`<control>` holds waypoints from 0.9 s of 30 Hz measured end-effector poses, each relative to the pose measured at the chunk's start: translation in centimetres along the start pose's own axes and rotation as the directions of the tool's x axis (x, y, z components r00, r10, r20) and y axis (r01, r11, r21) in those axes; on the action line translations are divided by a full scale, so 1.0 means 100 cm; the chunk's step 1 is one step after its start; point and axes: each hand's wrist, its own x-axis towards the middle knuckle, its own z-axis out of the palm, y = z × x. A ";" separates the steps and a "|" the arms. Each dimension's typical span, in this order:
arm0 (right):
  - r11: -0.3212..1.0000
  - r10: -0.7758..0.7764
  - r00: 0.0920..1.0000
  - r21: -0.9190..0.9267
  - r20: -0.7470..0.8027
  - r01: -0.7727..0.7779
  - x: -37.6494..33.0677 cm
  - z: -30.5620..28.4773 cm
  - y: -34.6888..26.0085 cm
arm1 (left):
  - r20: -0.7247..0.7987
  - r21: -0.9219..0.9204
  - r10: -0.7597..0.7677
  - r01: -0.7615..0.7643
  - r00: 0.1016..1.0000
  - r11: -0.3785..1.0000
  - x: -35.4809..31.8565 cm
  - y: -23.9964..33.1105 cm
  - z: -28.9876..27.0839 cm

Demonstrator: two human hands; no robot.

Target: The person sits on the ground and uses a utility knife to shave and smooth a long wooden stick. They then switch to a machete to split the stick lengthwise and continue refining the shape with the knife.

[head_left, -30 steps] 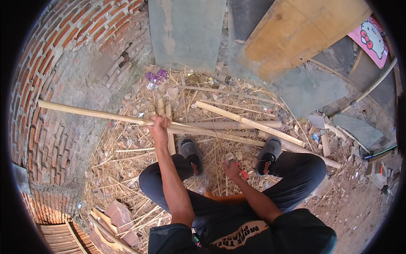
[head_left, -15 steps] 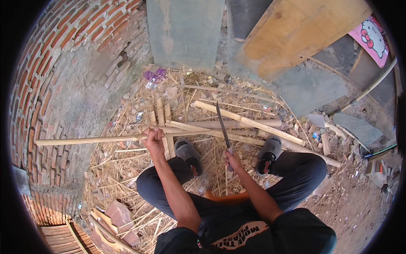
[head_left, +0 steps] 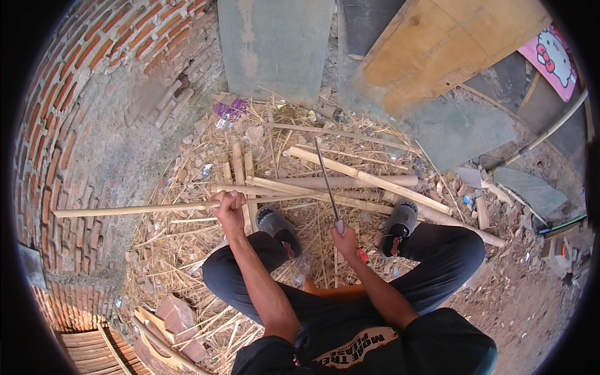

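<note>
Bamboo strip (head_left: 131, 209), jutting either side of clenched left hand (head_left: 230, 209); right hand (head_left: 343, 240), gripping knife (head_left: 332, 199)

Bamboo strip (head_left: 134, 209) swung lower at far left; knife (head_left: 327, 182) turned more edge-on

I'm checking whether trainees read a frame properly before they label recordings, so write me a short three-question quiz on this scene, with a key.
1. Multiple choice: what does the right hand hold?
a) a hammer
b) a long-bladed knife
c) a brick

2. True or false: the left hand is empty.

3. Count: how many grey shoes show in the picture?

Key:
1. b; the hand is closed on the handle and the blade points away from the person.
2. False; it grips a long pale strip.
3. Two.
</note>
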 end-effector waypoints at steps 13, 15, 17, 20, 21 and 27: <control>0.986 -0.069 0.997 -0.152 -0.037 0.062 -0.002 0.004 0.005 | -0.023 -0.008 0.005 -0.005 1.000 1.000 0.003 -0.002 -0.013; 0.994 -0.074 0.995 -0.088 -0.066 0.068 0.005 0.008 -0.009 | -0.034 0.021 0.031 -0.030 0.999 0.999 0.000 -0.003 -0.009; 0.999 -0.030 0.999 -0.039 -0.040 0.029 0.009 0.010 -0.017 | -0.027 0.013 0.024 -0.023 0.999 1.000 -0.002 0.000 -0.003; 0.954 -0.016 0.999 -0.298 0.050 0.030 0.002 0.003 0.047 | 0.023 0.006 -0.010 0.010 1.000 1.000 -0.002 -0.007 0.009; 0.953 0.034 0.999 -0.301 0.023 -0.026 -0.004 0.001 0.062 | 0.042 0.014 -0.014 0.013 0.999 1.000 0.000 -0.008 0.009; 0.932 0.021 0.999 -0.362 0.034 -0.007 -0.020 -0.007 0.058 | 0.025 0.055 -0.025 0.024 0.999 0.998 0.001 -0.007 0.018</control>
